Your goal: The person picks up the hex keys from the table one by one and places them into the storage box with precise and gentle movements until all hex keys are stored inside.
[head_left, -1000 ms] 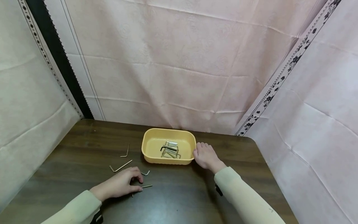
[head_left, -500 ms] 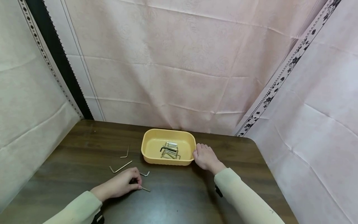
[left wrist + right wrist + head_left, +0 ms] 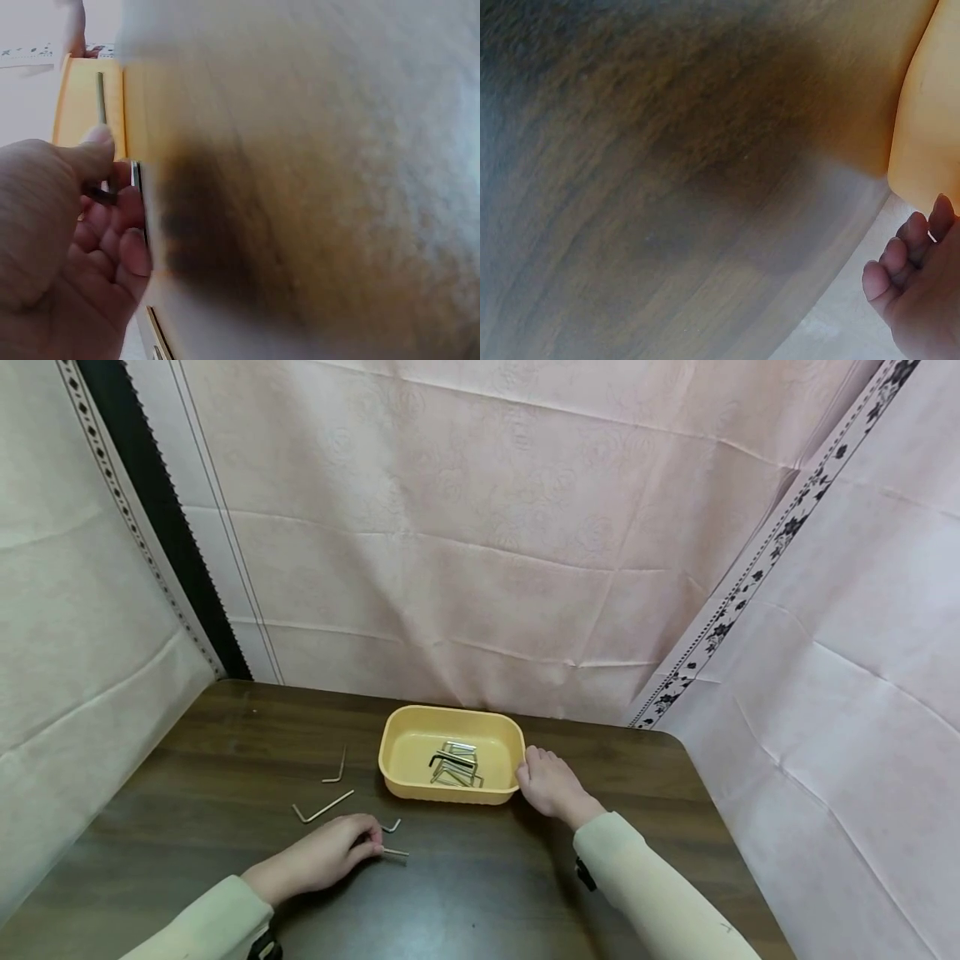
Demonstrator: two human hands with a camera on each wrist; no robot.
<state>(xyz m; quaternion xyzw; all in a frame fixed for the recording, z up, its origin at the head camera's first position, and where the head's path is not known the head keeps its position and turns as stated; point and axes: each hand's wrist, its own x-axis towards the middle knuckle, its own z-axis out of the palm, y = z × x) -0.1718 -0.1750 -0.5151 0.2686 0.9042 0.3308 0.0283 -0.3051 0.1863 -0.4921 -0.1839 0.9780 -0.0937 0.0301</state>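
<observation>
Thumb and fingers of my left hand (image 3: 322, 853) pinch a hex key (image 3: 396, 852) just above the table. In the left wrist view the long arm of this hex key (image 3: 101, 97) stands out past my thumb, and its short bend lies among the fingers. My right hand (image 3: 553, 783) touches the right end of a yellow plastic basket (image 3: 450, 793). In the right wrist view, the fingers (image 3: 915, 232) lie loosely beside the basket's wall (image 3: 930, 120); the thumb is hidden there. Several metal hex keys (image 3: 456, 767), one of them black, lie in a heap inside the basket.
A small hex key (image 3: 392, 827) lies just beyond my left fingertips, partly hidden. Farther left lie a longer hex key (image 3: 324, 807) and a thin one (image 3: 337, 768). The brown wooden table (image 3: 465, 893) ends at a pale cloth (image 3: 450, 568) behind and at both sides.
My left hand has closed its pinch on the hex key, which has swung and lifted slightly off the table. The right hand and the basket stay in place.
</observation>
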